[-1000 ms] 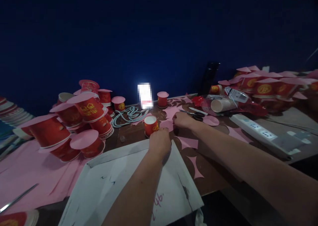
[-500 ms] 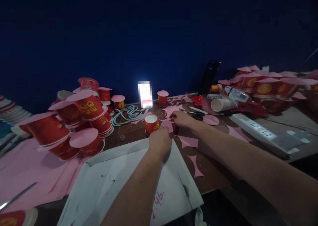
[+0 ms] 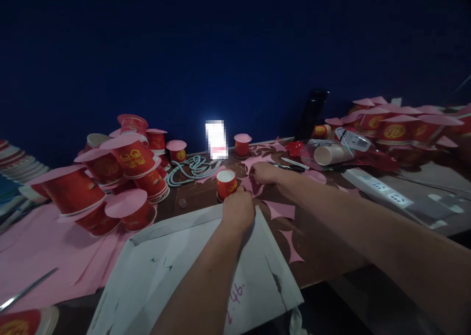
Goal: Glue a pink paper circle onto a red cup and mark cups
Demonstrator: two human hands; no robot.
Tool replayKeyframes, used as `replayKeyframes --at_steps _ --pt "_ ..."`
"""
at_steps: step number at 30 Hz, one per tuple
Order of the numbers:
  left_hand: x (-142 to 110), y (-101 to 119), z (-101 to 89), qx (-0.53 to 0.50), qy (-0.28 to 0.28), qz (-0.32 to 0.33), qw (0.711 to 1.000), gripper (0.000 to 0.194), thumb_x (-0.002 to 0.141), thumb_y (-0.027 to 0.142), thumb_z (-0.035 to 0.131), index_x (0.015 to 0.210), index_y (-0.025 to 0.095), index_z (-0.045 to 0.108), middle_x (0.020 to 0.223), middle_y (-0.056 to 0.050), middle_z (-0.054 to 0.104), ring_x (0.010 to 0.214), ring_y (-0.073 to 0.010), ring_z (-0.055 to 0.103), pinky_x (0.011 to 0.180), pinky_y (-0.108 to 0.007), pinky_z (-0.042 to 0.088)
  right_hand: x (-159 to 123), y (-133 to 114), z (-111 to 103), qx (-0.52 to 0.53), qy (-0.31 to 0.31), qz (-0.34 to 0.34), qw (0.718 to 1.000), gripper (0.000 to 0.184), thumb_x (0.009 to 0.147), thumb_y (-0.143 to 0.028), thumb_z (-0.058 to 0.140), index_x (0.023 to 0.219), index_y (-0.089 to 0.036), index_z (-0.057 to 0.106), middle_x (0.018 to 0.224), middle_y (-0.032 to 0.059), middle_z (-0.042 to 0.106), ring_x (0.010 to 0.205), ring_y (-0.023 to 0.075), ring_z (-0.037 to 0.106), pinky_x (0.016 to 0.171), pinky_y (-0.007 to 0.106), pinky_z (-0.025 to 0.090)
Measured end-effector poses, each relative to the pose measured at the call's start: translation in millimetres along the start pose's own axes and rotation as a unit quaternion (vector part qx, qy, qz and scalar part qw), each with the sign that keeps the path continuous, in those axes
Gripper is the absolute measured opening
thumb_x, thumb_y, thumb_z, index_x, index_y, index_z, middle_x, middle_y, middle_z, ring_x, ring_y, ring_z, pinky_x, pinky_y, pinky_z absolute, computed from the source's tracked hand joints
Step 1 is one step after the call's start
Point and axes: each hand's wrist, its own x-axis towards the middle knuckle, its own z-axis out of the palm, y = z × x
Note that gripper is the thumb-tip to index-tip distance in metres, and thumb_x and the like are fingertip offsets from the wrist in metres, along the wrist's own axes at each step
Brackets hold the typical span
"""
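My left hand is closed, its back toward me, at the far edge of the white box lid. Its fingertips are hidden; they lie right beside a small red paper cup, standing upright with its pale inside showing, and the near edge of a pink paper circle. What they grip cannot be made out. From the right, my right hand pinches that circle at its far side with bent fingers. Pink paper offcuts lie around both hands. Behind them stands a red cup topped with a pink disc.
Red cups with pink discs are piled at left and right. The white box lid lies in front. Scissors, a bagged cup stack, a power strip, a pale cord and a bright blurred screen surround the hands.
My right hand has shifted slightly left and toward me, and the pink circle under it now looks tilted and darker. The left hand has stayed nearly in place.
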Motion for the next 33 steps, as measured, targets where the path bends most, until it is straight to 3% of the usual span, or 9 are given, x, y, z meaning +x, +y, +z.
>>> replayKeyframes --at_steps 6,11,16,25,30,33 --pt "-0.6 0.7 -0.8 -0.007 -0.008 -0.003 1.000 0.030 0.089 0.028 0.038 0.096 0.016 0.065 0.102 -0.012 0.058 0.084 -0.0212 0.063 0.073 -0.031 0.049 1.9 3.4 5.1 -0.001 0.014 -0.014 1.000 0.025 0.084 -0.025 0.053 0.100 -0.018 0.071 0.102 0.0096 0.071 0.088 0.0212 0.066 0.071 0.024 0.045" --pt "0.1 1.3 -0.8 -0.003 -0.017 -0.010 1.000 0.029 0.088 0.028 0.041 0.099 0.014 0.063 0.104 -0.013 0.058 0.084 -0.0217 0.063 0.073 -0.033 0.049 0.0 -0.2 3.6 -0.001 0.039 -0.078 0.996 0.028 0.078 -0.022 0.057 0.102 -0.026 0.070 0.102 0.0046 0.071 0.085 0.0195 0.065 0.065 0.022 0.042" --pt "-0.2 0.6 -0.1 -0.009 -0.014 -0.009 1.000 0.031 0.088 0.029 0.041 0.102 0.016 0.065 0.108 -0.013 0.057 0.084 -0.0221 0.063 0.072 -0.033 0.050 0.6 -12.0 2.8 -0.061 0.012 -0.109 0.992 0.031 0.070 -0.027 0.065 0.101 -0.026 0.070 0.089 0.0063 0.071 0.071 0.0193 0.064 0.057 0.024 0.039" --pt "1.0 0.6 1.5 -0.017 -0.012 -0.015 1.000 0.032 0.090 0.027 0.039 0.109 0.016 0.062 0.111 -0.014 0.058 0.088 -0.0211 0.063 0.074 -0.031 0.050 4.9 -20.1 0.0 -0.091 -0.016 -0.106 0.990 0.034 0.070 -0.032 0.064 0.103 -0.024 0.069 0.098 0.0086 0.071 0.076 0.0226 0.065 0.057 0.026 0.041" --pt "-0.1 0.6 0.4 -0.027 -0.004 -0.015 1.000 0.030 0.089 0.027 0.039 0.108 0.017 0.061 0.111 -0.013 0.059 0.087 -0.0218 0.063 0.073 -0.032 0.050 13.2 -20.0 -4.4 -0.123 -0.050 -0.158 0.979 0.027 0.071 -0.025 0.061 0.095 -0.017 0.071 0.088 0.0093 0.072 0.070 0.0198 0.063 0.055 0.025 0.039" --pt "-0.9 0.9 0.0 -0.029 0.005 -0.017 0.999 0.030 0.089 0.027 0.039 0.108 0.018 0.060 0.109 -0.013 0.060 0.085 -0.0209 0.064 0.071 -0.031 0.049 15.7 -17.2 -9.5 -0.084 -0.077 -0.166 0.980 0.024 0.069 -0.026 0.065 0.089 -0.017 0.072 0.084 0.0064 0.072 0.068 0.0172 0.062 0.056 0.023 0.039"
